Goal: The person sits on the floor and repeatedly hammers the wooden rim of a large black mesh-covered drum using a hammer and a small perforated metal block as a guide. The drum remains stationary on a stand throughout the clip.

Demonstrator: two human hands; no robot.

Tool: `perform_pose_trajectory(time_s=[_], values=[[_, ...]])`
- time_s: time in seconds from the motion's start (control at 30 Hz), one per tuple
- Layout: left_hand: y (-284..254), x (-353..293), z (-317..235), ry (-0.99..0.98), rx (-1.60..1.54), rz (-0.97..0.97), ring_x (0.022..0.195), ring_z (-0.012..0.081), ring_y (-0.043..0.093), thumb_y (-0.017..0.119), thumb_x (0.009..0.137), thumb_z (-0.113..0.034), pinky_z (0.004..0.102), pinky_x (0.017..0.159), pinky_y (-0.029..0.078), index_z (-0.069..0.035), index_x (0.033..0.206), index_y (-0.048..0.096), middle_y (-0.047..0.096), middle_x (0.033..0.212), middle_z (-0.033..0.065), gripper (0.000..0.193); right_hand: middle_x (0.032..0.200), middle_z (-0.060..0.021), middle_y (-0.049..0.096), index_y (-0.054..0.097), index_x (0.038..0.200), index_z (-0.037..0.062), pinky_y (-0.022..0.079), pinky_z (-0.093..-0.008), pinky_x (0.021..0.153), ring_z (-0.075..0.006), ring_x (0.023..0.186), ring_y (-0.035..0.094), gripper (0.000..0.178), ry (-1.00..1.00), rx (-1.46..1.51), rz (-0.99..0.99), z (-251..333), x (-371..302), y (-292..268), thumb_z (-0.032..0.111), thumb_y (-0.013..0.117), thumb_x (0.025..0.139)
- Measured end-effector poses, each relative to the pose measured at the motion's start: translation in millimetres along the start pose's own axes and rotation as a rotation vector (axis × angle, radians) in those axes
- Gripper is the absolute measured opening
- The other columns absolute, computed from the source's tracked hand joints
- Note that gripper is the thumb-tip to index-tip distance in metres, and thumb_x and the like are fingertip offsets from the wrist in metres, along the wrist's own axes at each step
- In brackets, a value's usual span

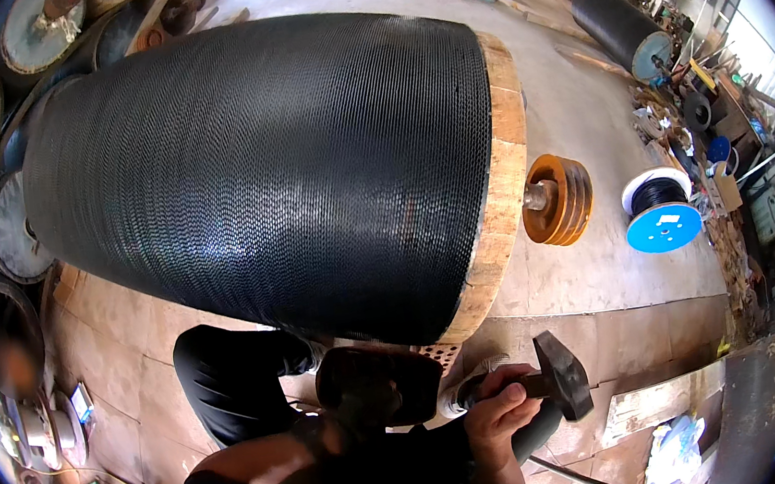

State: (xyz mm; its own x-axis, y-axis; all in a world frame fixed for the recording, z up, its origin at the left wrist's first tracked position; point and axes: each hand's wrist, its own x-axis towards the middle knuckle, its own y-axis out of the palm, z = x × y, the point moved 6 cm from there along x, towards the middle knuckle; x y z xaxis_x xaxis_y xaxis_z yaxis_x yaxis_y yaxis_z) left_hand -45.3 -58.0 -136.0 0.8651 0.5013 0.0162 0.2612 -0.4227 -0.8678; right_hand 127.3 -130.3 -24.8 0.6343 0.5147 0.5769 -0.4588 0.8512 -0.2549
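A large roller (282, 168) wound tightly with black ridged cord lies across the space in front of me, with a pale wooden ring (500, 160) at its right end. My right hand (507, 409) is closed around the short handle of a hammer, whose dark, heavy head (565, 376) points up and right below the wooden ring. My left hand (368, 401) is in deep shadow over a dark open container (415, 374) between my knees; its fingers, and anything in them, cannot be made out.
An orange grooved pulley (560, 200) sits on the roller's shaft. To its right stands a blue-and-white cable spool (663, 220). Stacked rollers (16, 225) line the left side. Another black roller (617, 25) lies at the far right, by cluttered parts. A worn board (664, 402) lies at the lower right.
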Motion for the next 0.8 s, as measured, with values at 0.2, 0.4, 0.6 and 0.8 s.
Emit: perform_pose_trajectory(time_s=[0.2,0.4,0.6,0.8], values=[[4.2,-10.5,3.3,-0.083,-0.116,0.013,0.101,0.0328,0.064,0.058,0.094,-0.026,0.0427,0.087,0.052,-0.002,0.121,0.062,0.063,0.11,0.0173,0.037,0.06,-0.0087,0.056,0.052,0.087,-0.0046,0.039,-0.0339,0.046,-0.0179,0.051,0.051,0.027,0.227,-0.099,0.204,2.2,11.4,17.4,0.018,0.048,0.102],[-7.3,-1.3,-1.5,0.044,-0.092,-0.048,0.097,0.0315,0.064,0.062,0.089,-0.02,0.0408,0.08,0.054,-0.002,0.117,0.063,0.063,0.106,0.0168,0.033,0.068,-0.008,0.053,0.048,0.079,0.0044,0.037,-0.0297,0.05,-0.0194,0.053,0.047,0.034,-0.11,-0.035,-0.081,10.0,5.3,5.7,0.027,0.043,0.103],[-122.3,31.4,-38.4,0.214,-0.092,-0.358,0.092,0.0311,0.064,0.067,0.081,-0.015,0.0403,0.076,0.054,-0.003,0.103,0.063,0.064,0.104,0.0145,0.025,0.06,-0.009,0.053,0.05,0.082,-0.0005,0.04,-0.0317,0.049,-0.0198,0.052,0.051,0.035,0.19,-0.052,0.095,5.8,-3.1,10.5,0.026,0.044,0.104],[-200.4,76.9,-33.7,0.535,0.235,-0.924,0.092,0.0289,0.063,0.068,0.075,-0.009,0.0419,0.076,0.054,-0.004,0.095,0.066,0.062,0.107,0.0133,0.02,0.062,-0.0179,0.057,0.053,0.083,-0.0017,0.043,-0.0418,0.049,-0.0291,0.055,0.061,0.034,-0.123,-0.463,0.192,1.9,4.4,22.6,0.025,0.044,0.103]])
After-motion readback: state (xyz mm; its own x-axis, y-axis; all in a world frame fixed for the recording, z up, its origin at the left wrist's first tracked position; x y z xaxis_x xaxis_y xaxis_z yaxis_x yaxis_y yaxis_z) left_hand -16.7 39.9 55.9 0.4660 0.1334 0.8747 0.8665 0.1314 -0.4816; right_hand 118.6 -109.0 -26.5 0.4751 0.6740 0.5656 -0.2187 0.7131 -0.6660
